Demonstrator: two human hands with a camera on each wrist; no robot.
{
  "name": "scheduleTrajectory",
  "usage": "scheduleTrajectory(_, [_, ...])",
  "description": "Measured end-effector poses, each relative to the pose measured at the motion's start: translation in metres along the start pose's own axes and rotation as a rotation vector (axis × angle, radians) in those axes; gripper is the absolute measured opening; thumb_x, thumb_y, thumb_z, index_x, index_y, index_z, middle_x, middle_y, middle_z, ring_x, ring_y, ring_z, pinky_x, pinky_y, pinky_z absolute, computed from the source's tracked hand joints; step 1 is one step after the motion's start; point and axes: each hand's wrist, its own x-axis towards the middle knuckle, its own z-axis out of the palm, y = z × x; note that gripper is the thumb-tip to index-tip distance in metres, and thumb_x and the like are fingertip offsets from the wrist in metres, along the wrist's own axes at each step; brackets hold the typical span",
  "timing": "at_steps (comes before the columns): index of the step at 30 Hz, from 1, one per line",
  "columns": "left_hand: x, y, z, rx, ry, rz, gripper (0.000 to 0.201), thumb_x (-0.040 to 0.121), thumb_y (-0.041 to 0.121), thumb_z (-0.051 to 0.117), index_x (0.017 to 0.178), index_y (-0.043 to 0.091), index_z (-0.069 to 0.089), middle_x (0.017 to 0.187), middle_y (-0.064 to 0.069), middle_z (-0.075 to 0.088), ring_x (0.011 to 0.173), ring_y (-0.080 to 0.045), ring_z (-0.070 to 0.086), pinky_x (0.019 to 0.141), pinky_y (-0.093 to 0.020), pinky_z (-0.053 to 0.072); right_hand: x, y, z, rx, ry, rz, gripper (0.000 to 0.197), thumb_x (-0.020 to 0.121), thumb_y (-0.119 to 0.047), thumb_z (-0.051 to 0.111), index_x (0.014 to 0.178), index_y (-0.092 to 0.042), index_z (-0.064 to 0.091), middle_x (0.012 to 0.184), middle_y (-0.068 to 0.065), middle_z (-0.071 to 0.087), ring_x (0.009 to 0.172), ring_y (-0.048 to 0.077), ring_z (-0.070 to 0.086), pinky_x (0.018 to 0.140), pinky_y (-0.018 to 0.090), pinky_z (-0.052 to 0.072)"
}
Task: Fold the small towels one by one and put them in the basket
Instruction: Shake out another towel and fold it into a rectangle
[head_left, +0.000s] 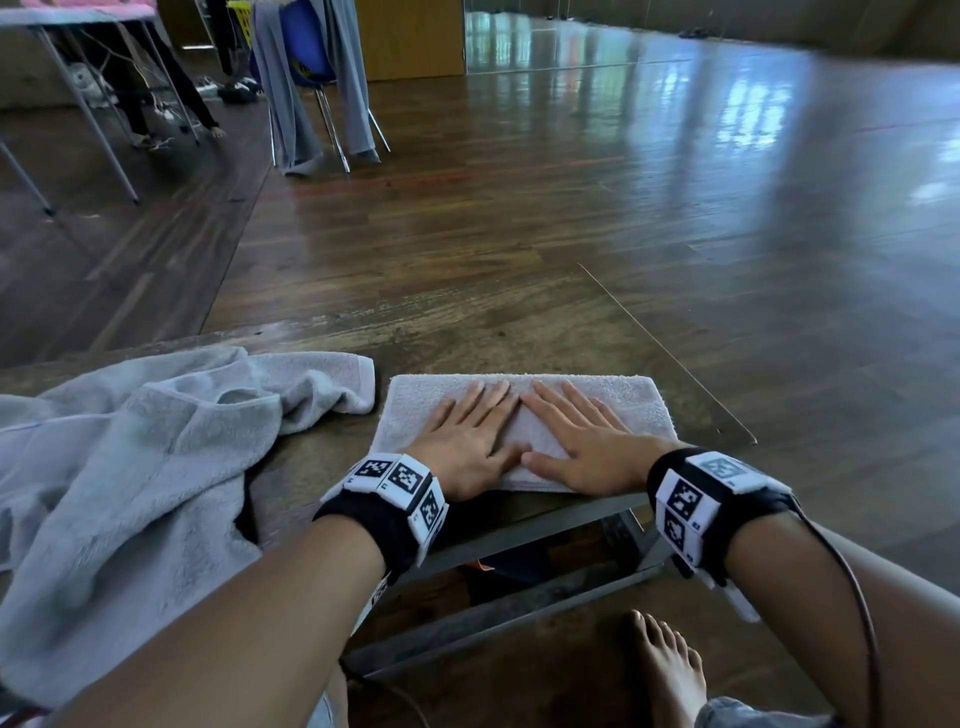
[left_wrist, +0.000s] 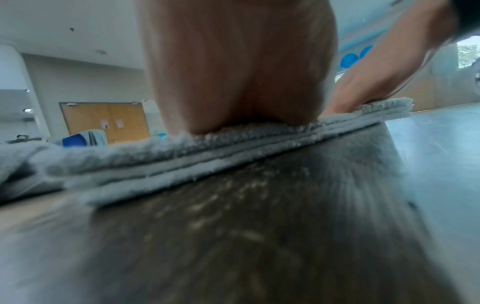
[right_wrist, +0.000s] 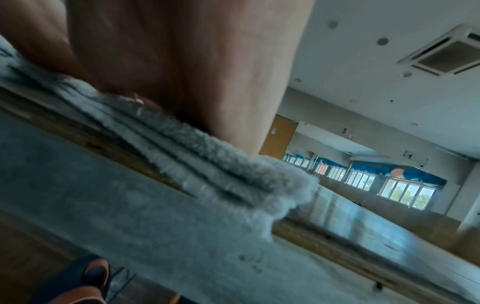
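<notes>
A folded grey towel (head_left: 623, 402) lies near the front edge of a low wooden table (head_left: 519, 332). My left hand (head_left: 467, 431) and right hand (head_left: 576, 436) press flat on it side by side, fingers straight, fingertips nearly touching. From the left wrist view the towel (left_wrist: 182, 164) shows several stacked layers under my palm (left_wrist: 239, 82), with my other hand (left_wrist: 363, 86) further along. The right wrist view shows the towel's layered edge (right_wrist: 221, 170) under the heel of my right hand (right_wrist: 194, 72). No basket is in view.
A heap of unfolded grey towels (head_left: 130, 457) lies on the table's left part. My bare foot (head_left: 670, 670) is on the floor below the table's metal frame (head_left: 519, 592). Far back left stand another table (head_left: 78, 78), a chair with hanging cloth (head_left: 311, 78) and a person's legs.
</notes>
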Motion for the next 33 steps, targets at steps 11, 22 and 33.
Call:
scheduleTrajectory(11, [-0.009,-0.015,-0.011,-0.057,-0.098,-0.079,0.099,0.07,0.095,0.027,0.148,0.055,-0.018,0.16,0.015,-0.03,0.147,-0.012,-0.03,0.119,-0.042,-0.018,-0.021,0.015,-0.008,-0.006,-0.112,0.273,0.116,0.063,-0.101,0.028,0.15,-0.049,-0.027,0.159,-0.012,-0.04,0.146,0.017,-0.038,0.12,0.047,-0.016])
scheduleTrajectory(22, [-0.039,-0.037,-0.026,-0.05,-0.139,-0.233,0.12,0.063,0.095,0.044,0.15,0.046,-0.024,0.159,0.013,-0.034,0.147,-0.014,-0.03,0.12,-0.055,-0.01,-0.036,0.021,-0.017,0.115,-0.105,0.463,0.163,0.023,-0.113,0.024,0.153,-0.033,-0.031,0.159,-0.012,-0.04,0.151,0.017,-0.029,0.122,0.056,-0.011])
scheduleTrajectory(33, [-0.043,-0.03,-0.044,-0.015,0.025,-0.247,0.094,0.076,0.088,0.031,0.156,0.04,0.015,0.167,0.009,0.003,0.153,-0.016,0.001,0.114,-0.068,-0.003,-0.031,-0.016,-0.038,0.066,0.279,0.209,0.083,0.069,-0.093,0.04,0.126,-0.036,0.056,0.115,-0.008,0.065,0.116,0.016,0.056,0.107,0.046,0.039])
